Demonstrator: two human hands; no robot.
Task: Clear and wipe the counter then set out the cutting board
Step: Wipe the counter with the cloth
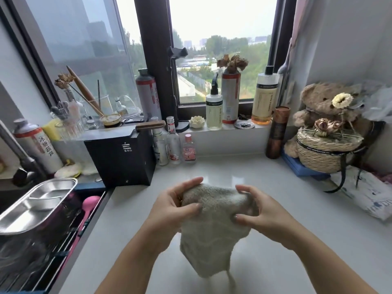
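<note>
A beige terry cloth point(214, 232) hangs in the air above the pale counter point(275, 209), its lower end trailing toward me. My left hand point(174, 206) grips its upper left part, thumb in front and fingers over the top. My right hand point(257, 211) grips the upper right part the same way. Both hands hold the cloth bunched between them over the middle of the counter. No cutting board is visible.
A black box point(121, 158) with a cleaver on top stands at the back left, small bottles point(174, 143) beside it. A sink rack with a steel tray point(36, 206) is on the left. A brown tube point(277, 132), a straw basket point(324, 151), a teddy bear and a plastic bag point(369, 198) crowd the right.
</note>
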